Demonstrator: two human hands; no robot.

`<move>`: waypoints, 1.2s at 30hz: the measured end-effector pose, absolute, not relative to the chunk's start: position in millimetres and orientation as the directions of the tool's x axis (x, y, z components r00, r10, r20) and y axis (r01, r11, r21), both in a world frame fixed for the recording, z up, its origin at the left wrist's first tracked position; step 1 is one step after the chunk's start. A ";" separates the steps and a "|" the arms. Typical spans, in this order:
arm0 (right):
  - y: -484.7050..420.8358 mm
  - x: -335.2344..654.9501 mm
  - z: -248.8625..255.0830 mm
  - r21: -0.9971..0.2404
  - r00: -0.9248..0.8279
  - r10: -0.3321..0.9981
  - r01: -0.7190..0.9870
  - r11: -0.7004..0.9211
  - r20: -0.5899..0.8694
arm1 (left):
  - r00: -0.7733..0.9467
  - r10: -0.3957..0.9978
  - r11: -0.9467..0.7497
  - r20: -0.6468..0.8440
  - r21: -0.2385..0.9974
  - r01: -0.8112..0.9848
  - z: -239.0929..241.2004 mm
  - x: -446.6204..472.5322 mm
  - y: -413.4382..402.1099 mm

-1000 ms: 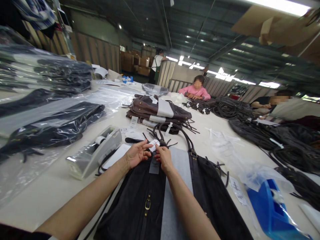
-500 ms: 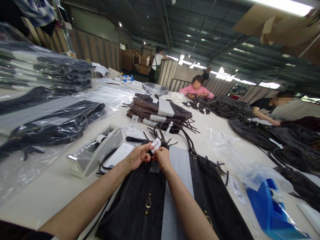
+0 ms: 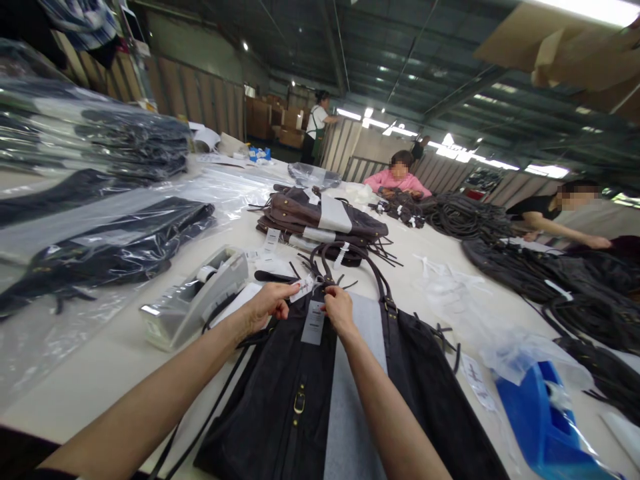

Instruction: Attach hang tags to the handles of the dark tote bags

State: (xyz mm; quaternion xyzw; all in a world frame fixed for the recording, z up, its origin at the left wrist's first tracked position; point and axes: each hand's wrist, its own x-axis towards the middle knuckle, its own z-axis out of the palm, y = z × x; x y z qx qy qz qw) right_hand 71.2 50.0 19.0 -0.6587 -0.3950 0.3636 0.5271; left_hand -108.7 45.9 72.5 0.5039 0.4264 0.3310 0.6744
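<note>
A black suede bag point(image 3: 280, 400) lies flat in front of me, with a grey sheet point(image 3: 350, 400) down its middle. My left hand point(image 3: 265, 307) pinches a small white tag point(image 3: 303, 288) at the bag's top edge. My right hand point(image 3: 339, 311) is closed on the bag's top beside a second hanging tag point(image 3: 313, 323). The dark handles point(image 3: 345, 263) arch away just beyond both hands.
A grey tape dispenser point(image 3: 193, 300) sits left of my hands, a blue one point(image 3: 543, 420) at the right. Bagged dark goods point(image 3: 100, 247) lie at the left. Brown bags point(image 3: 320, 223) are stacked ahead, black straps point(image 3: 550, 280) heaped right. Three other people work at the far side.
My hands have drawn slightly apart, the left pulling the small white tag leftward. A longer tag now hangs visible below my right hand. A person at the right has stretched an arm out.
</note>
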 end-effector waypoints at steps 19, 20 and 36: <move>46.1 94.5 43.6 -0.964 0.313 0.937 0.159 -0.214 -0.156 | 0.543 0.782 0.074 -0.306 0.910 0.407 82.4 -139.1 -25.6; 40.2 101.6 47.4 -0.961 0.298 0.944 0.187 -0.202 -0.140 | 0.577 0.774 -0.018 -0.261 0.901 0.433 83.2 -138.0 -27.0; -194.3 268.9 53.1 -0.545 0.455 0.880 0.776 -0.316 0.138 | 0.288 0.929 -0.011 -0.231 0.763 0.647 52.7 -168.8 -64.2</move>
